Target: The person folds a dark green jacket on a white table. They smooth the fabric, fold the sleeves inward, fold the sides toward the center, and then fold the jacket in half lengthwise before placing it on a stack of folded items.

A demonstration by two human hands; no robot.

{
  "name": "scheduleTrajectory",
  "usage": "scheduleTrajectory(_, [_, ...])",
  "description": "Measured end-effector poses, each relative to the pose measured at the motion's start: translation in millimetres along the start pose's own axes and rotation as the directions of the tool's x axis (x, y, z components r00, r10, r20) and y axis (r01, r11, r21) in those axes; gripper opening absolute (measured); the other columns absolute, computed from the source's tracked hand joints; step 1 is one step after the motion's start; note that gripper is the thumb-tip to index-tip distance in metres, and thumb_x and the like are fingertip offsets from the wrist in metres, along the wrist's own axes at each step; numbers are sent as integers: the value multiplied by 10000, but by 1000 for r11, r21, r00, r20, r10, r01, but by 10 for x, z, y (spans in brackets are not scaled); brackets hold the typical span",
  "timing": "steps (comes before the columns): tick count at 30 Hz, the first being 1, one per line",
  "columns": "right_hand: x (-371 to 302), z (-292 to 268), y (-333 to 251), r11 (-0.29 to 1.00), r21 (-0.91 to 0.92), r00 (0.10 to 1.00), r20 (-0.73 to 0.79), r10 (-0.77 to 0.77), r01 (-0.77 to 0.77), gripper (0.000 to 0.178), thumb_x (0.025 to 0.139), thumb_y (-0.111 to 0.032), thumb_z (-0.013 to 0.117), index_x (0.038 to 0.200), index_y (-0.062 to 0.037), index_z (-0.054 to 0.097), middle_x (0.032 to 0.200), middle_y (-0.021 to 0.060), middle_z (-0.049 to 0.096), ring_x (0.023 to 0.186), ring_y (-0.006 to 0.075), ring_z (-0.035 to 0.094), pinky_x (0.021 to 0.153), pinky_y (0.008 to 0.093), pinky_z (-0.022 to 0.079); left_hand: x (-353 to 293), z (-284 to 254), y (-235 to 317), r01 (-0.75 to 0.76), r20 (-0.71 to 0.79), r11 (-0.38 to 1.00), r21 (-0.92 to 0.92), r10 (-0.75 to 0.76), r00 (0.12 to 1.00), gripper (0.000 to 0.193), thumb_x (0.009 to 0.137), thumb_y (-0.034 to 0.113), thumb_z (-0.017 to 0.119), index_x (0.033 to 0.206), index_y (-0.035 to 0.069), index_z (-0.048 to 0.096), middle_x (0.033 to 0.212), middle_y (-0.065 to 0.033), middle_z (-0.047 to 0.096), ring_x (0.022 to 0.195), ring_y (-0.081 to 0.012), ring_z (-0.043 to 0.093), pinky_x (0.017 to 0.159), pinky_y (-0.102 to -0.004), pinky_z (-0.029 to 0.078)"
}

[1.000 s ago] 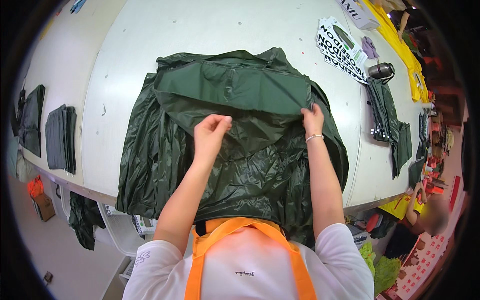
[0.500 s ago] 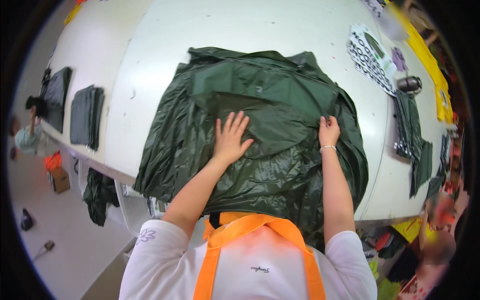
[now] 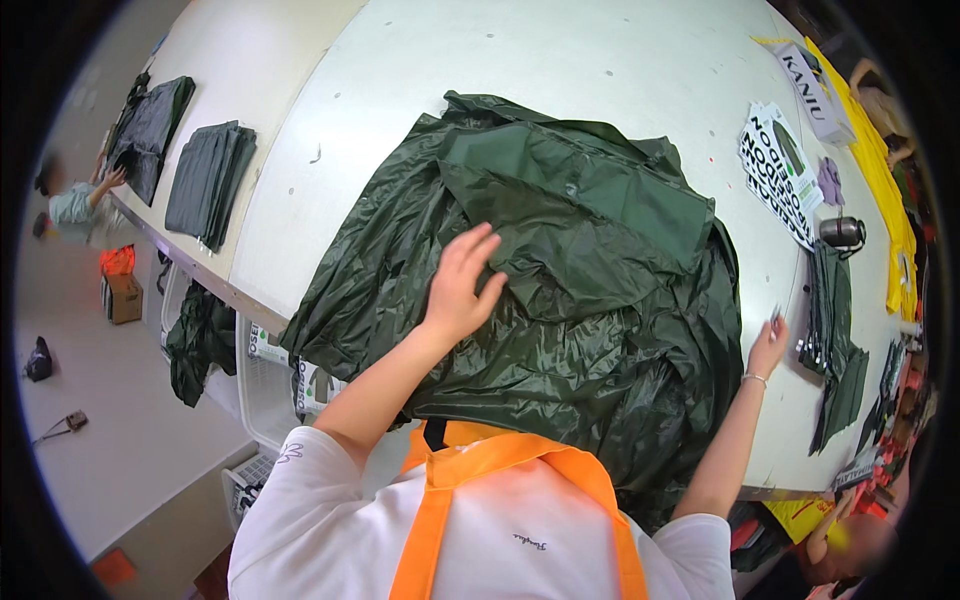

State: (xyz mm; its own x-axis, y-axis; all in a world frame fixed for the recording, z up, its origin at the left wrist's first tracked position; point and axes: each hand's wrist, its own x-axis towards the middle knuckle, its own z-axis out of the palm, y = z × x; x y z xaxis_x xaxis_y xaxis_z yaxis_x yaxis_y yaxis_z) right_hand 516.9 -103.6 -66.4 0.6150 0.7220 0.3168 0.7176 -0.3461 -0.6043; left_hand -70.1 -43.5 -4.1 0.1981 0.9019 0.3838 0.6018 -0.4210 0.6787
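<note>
Shows 1 dark green garment [image 3: 570, 350] on table [image 3: 400, 60] at frame centre | looks laid out, yet creased and unfolded, unlike folded dark stack [image 3: 208, 182] at upper left | rests left hand [image 3: 463, 285], loosely splayed, on garment, gripping nothing visible | pinches small grey item [image 3: 775, 314], kind unclear, in right hand [image 3: 768, 347], right of garment

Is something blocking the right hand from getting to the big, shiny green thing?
No, nothing visible blocks it. The right hand is just to the right of the dark green garment, and only white tabletop shows between them.
</note>
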Motion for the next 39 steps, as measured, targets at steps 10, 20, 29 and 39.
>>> scheduleTrajectory(10, [78,313,313,972,41,973,14,230,-231,345,838,-148,656,1137,9,590,967,68,626,809,117,562,753,225,460,1450,-77,-1570,836,173,286,-469,-898,404,479,798,255,718,1130,-63,586,994,-130,656,890,-205,620,785,-299,480])
scheduleTrajectory(20, [-459,1195,-3560,783,613,789,529,-313,-101,175,861,-102,640,1016,-35,685,887,15,676,769,59,580,692,199,458,1450,17,-676,423,-153,797,-431,-526,836,206,802,87,659,987,-5,657,684,-32,626,574,-63,537,536,-218,420])
scheduleTrajectory(29, [-676,1857,-4422,556,770,798,530,-286,-313,163,820,-140,698,856,17,673,717,-43,607,627,17,471,567,176,394,1353,131,-98,54,-221,957,-285,-120,968,211,759,-19,667,965,10,632,959,-18,626,603,-50,503,517,-182,415])
scheduleTrajectory(39, [-601,1656,-4390,563,741,724,607,-328,-366,100,814,-79,675,858,10,680,729,-40,613,622,16,468,554,181,387,1642,65,-178,136,165,892,-430,-70,984,437,765,20,646,1196,81,607,946,25,654,542,-23,349,488,-184,321])
